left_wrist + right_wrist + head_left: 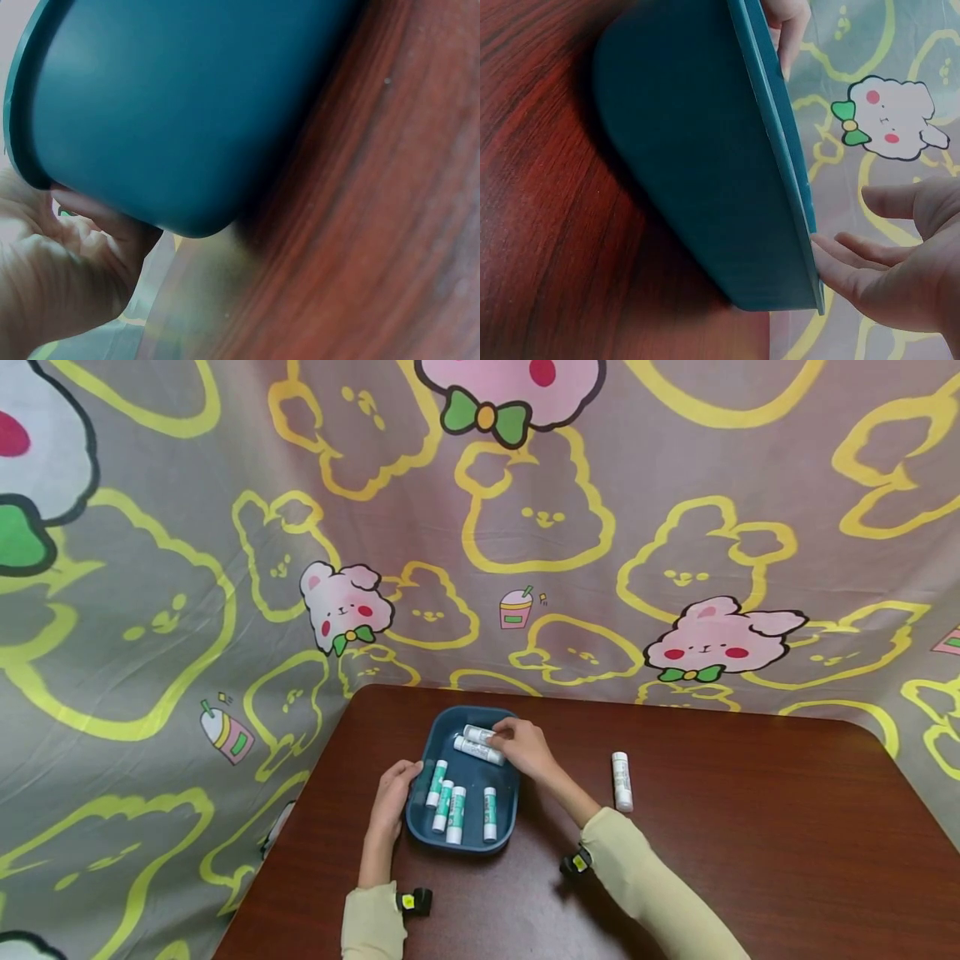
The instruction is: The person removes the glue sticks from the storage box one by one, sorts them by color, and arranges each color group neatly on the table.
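A dark blue tray (467,781) holds white-and-green glue sticks (456,814) in its near half and two white glue sticks (478,750) in its far half. At the tray's left rim, my left hand (392,797) grips the side, the thumb over the edge; in the left wrist view the hand (82,262) lies against the tray's outer wall. My right hand (525,747) reaches over the right rim, fingertips at the right end of the farther white stick. In the right wrist view its thumb stands apart from the fingers (847,274), whose tips are partly hidden behind the rim.
On the brown table (712,793), another white glue stick (622,782) lies to the right of the tray, beyond my right forearm. A patterned cloth (570,543) hangs behind the table and along its left side.
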A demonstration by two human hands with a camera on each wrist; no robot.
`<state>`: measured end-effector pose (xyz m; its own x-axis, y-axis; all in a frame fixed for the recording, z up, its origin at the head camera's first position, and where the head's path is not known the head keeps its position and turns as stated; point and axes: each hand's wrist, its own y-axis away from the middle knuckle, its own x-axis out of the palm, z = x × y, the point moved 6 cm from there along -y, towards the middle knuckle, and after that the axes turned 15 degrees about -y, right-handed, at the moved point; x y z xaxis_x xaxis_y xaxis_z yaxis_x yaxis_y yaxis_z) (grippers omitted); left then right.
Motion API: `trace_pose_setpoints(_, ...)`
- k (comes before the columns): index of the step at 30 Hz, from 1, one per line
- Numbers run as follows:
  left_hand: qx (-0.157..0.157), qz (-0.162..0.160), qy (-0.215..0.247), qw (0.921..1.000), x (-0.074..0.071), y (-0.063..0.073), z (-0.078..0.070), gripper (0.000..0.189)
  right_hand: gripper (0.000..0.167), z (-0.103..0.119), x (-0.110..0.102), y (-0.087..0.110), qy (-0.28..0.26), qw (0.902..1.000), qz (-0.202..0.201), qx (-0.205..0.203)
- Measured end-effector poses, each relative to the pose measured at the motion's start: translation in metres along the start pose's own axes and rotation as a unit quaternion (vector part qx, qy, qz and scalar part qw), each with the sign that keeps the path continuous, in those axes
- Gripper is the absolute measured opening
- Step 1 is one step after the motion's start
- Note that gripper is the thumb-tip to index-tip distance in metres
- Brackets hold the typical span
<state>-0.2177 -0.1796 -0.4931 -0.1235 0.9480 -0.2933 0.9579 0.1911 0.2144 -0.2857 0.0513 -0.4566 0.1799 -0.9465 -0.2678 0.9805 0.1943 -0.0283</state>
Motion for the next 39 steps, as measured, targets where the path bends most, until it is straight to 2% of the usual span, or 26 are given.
trace_pose_setpoints(11, 0.006, 0.002, -0.001, 1.0000, -0.001, 0.000, -0.001, 0.028, 0.035, 0.001, 0.008, -0.008, 0.004, 0.9997, 0.020, -0.012)
trace_pose_setpoints(16, 0.006, 0.000, -0.004, 1.0000, -0.001, 0.001, -0.004, 0.028, 0.035, 0.001, 0.008, -0.013, 0.002, 0.9998, 0.015, -0.016)
trace_pose_setpoints(19, -0.001, 0.000, -0.005, 1.0000, 0.001, -0.005, 0.002, 0.028, 0.035, 0.000, 0.008, -0.015, 0.004, 0.9998, 0.007, -0.016)
trace_pose_setpoints(24, -0.011, -0.003, -0.002, 0.9999, 0.003, -0.022, 0.024, 0.029, 0.033, -0.002, 0.007, -0.016, -0.003, 0.9999, -0.006, -0.011)
trace_pose_setpoints(27, -0.012, -0.010, -0.001, 0.9999, 0.004, -0.028, 0.032, 0.029, 0.032, -0.004, 0.006, -0.017, -0.012, 0.9997, -0.015, -0.012)
trace_pose_setpoints(34, -0.009, -0.021, -0.005, 0.9997, 0.004, -0.028, 0.034, 0.028, 0.043, -0.007, 0.006, -0.019, -0.061, 0.9979, -0.015, 0.015)
trace_pose_setpoints(39, -0.009, -0.015, -0.003, 0.9998, 0.003, -0.028, 0.034, 0.031, 0.050, -0.008, 0.005, -0.020, -0.102, 0.9939, -0.014, 0.040)
